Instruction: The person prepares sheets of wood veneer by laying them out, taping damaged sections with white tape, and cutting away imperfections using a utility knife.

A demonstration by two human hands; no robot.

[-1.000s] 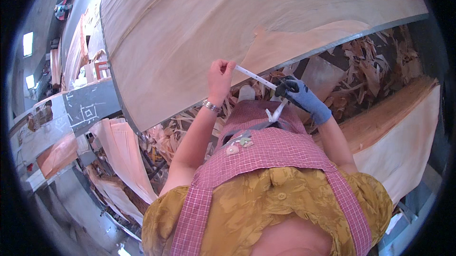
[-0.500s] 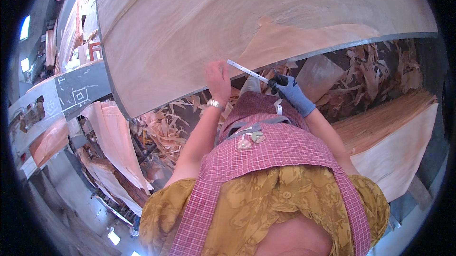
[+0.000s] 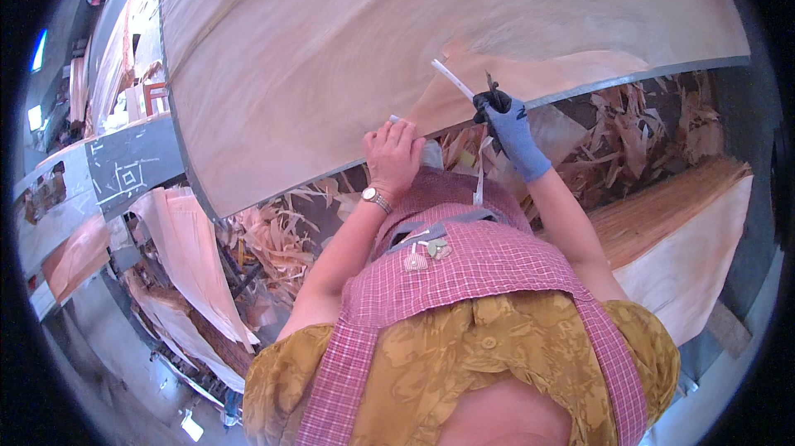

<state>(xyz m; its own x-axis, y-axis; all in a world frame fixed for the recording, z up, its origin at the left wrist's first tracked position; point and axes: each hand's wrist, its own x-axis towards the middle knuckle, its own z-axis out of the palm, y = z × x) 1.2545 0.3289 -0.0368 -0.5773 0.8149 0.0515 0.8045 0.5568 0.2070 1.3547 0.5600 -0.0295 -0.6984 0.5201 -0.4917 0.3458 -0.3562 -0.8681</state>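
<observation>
A large pale wood veneer sheet (image 3: 315, 57) covers the table before me, with a pinker veneer layer (image 3: 497, 77) showing along a ragged edge. My left hand (image 3: 392, 152), bare and wearing a wristwatch (image 3: 374, 196), lies fingers down on the sheet near its front edge. At its fingertips is a small white tape piece (image 3: 395, 120), partly covered. My right hand (image 3: 505, 125), in a blue-grey glove with black fingers, is closed around a white perforated tape strip (image 3: 452, 77) that sticks out up and left. A thin dark pointed tool, its kind unclear, also juts from this hand.
Torn veneer scraps (image 3: 277, 235) lie in heaps below the table edge. To the right is a thick veneer stack (image 3: 671, 222). A grey beam with chalk marks (image 3: 137, 164) runs at the left, near hanging veneer sheets (image 3: 189, 239).
My right hand has lifted up and away from my left, carrying the tape strip. My left hand has shifted slightly right and lies flatter, with a tape piece now at its fingertips.
</observation>
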